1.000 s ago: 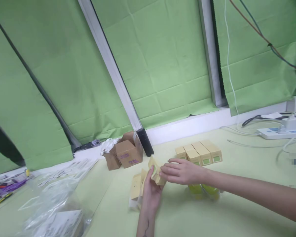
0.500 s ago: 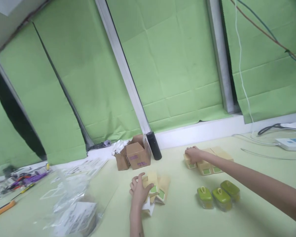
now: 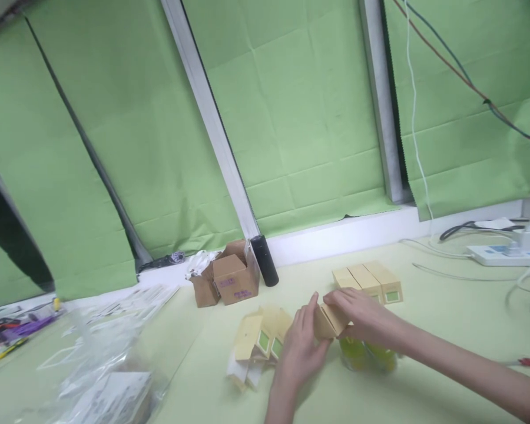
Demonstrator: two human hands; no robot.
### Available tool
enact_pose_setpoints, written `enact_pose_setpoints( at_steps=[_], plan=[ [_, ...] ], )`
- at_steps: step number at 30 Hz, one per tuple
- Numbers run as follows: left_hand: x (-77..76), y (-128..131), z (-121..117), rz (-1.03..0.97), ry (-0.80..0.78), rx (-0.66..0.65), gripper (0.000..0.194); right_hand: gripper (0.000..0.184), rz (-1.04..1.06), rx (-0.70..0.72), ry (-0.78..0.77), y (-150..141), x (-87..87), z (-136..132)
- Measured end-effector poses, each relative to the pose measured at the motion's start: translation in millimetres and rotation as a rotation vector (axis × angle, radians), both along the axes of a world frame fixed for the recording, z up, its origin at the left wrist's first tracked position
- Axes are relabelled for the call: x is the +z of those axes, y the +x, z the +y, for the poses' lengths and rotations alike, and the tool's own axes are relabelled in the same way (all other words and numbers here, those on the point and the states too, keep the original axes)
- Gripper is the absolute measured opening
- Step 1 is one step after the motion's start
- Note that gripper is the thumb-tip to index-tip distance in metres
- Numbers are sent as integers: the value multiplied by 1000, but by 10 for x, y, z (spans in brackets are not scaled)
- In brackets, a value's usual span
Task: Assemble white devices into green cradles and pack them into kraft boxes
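Both hands meet over the pale green table (image 3: 446, 330) around a small tan carton (image 3: 329, 321). My right hand (image 3: 362, 318) grips the carton from above and the right. My left hand (image 3: 302, 347) presses its fingers against the carton's left end. Just under my right hand sit small green-lidded containers (image 3: 366, 356), partly hidden by the wrist. To the left lies a loose pile of flat tan carton blanks (image 3: 258, 344) with green squares. Behind the hands stands a row of closed tan cartons (image 3: 371, 282).
A brown cardboard box (image 3: 227, 280) and a black cylinder (image 3: 265, 268) stand at the back by the green curtain. Clear plastic bags (image 3: 101, 371) cover the left side. A white power strip (image 3: 507, 253) and cables lie at the right; tools lie at the far left edge.
My right hand has come back from the row of cartons with one carton. My left hand left the pile of blanks and moved right to meet it.
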State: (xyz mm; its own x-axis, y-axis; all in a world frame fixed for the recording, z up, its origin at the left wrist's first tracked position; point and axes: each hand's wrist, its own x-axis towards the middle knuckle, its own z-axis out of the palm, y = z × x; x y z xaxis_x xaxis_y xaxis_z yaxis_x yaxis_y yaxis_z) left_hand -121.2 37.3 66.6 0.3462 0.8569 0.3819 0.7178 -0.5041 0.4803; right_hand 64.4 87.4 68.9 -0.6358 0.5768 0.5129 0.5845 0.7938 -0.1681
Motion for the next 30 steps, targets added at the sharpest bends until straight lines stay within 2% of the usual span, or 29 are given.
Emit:
enact_pose_setpoints(
  at_steps=[3,5,8,10,14,17,20,22,25,28,29,30],
  plan=[
    [-40,23,-12,8,14,35,73,33,57,20,97,98,-76,-78],
    [-81,-6,-11,-16,37,38,64,24,79,79,120,170,-67,-123],
    [-166,-33,-1,-48,80,13,46,19,114,158,-33,233,-2,-194],
    [-207,-14,-2,-45,84,-16,37,13,106,131,-114,218,13,-213],
    [-202,58,-22,-74,47,-78,29,8,95,11,-68,136,-61,-138],
    [-156,32,-6,-256,-61,35,33,14,185,-61,-116,177,-73,-10],
    [-123,-58,47,-430,-146,191,47,20,244,-147,-188,324,-54,150],
    [-118,-98,87,-570,-208,246,55,19,228,-199,-231,411,-87,249],
    [-127,-72,127,-829,-325,271,61,13,138,-232,-260,453,-201,318],
    [-135,24,129,-1075,-442,283,63,9,67,-206,-229,399,-265,266],
    [-130,57,123,-1147,-472,285,65,13,63,-190,-213,366,-259,231],
    [-121,86,116,-1211,-497,279,65,28,60,-163,-183,328,-243,193]
  ],
)
